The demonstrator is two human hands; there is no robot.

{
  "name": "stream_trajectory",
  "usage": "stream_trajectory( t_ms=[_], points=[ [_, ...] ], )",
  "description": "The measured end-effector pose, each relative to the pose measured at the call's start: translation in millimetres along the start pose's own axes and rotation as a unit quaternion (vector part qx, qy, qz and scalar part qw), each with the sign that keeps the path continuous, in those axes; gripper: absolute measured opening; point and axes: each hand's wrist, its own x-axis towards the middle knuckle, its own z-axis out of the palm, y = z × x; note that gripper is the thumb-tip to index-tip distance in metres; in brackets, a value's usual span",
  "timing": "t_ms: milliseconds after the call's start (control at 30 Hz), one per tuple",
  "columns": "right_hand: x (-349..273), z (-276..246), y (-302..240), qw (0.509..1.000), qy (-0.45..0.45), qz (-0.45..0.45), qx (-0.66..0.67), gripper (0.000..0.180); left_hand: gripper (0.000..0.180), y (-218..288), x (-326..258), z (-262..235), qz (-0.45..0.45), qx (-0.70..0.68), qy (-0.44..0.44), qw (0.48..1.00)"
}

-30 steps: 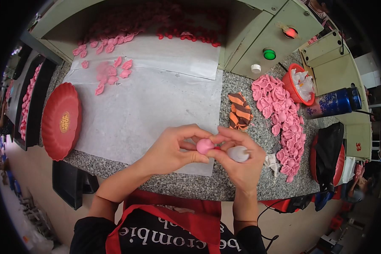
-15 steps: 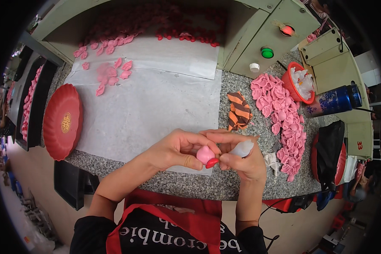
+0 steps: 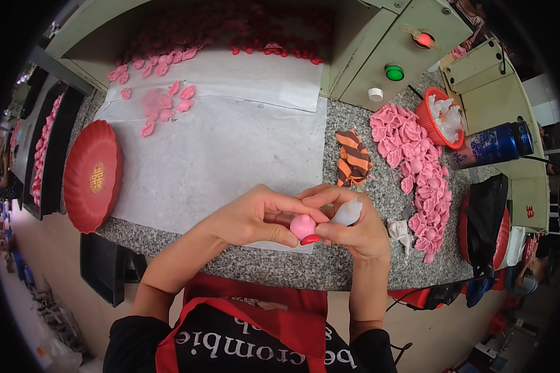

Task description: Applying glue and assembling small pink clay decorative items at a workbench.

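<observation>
Near the front edge of the counter, my left hand is closed around a small, rounded pink piece with a pointed top. A glossy red piece sits against its lower side. My right hand presses its thumb to the red piece, its index finger stretching over toward my left fingertips. Tucked in that same hand is a small translucent white squeeze bottle; its far end is hidden by my fingers.
White paper covers the counter, with loose pink pieces. At right lie a heap of pink pieces, an orange-and-brown striped cloth, a red basket and a blue bottle. A red scalloped tray stands left.
My right thumb has moved left onto the red piece, which now sits flatter against the pink one. The white bottle has shifted slightly left and up with my hand.
</observation>
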Motion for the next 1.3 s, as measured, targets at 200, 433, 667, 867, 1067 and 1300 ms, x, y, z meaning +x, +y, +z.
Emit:
stream_trajectory(
  t_ms=[200,433,667,867,1067,1300],
  points=[
    [5.0,1.2,7.3,1.0,0.013,0.001,0.005,0.027,0.044,0.0,-0.3,-1.3,-0.029,0.002,0.01,1.0],
    [4.8,-2.8,9.1,0.999,0.027,0.033,0.021,0.029,0.046,-8.4,2.1,-3.2,-0.022,0.0,0.017,1.0],
    [1.4,2.1,12.7,0.997,0.074,-0.003,0.023,0.03,0.04,-15.9,7.6,-0.1,0.023,-0.173,-0.007,0.985],
    [-0.8,-3.4,6.4,0.998,0.042,0.051,-0.011,0.038,0.042,-29.5,10.1,-0.3,0.015,-0.255,-0.032,0.966],
    [-0.6,1.2,4.4,0.998,0.044,0.034,0.011,0.043,0.042,-29.3,9.2,-2.5,-0.003,-0.257,-0.008,0.966],
    [2.1,-0.6,6.6,0.998,0.043,0.029,0.016,0.035,0.041,-33.8,8.9,-9.3,-0.008,-0.212,-0.008,0.977]
  ],
)
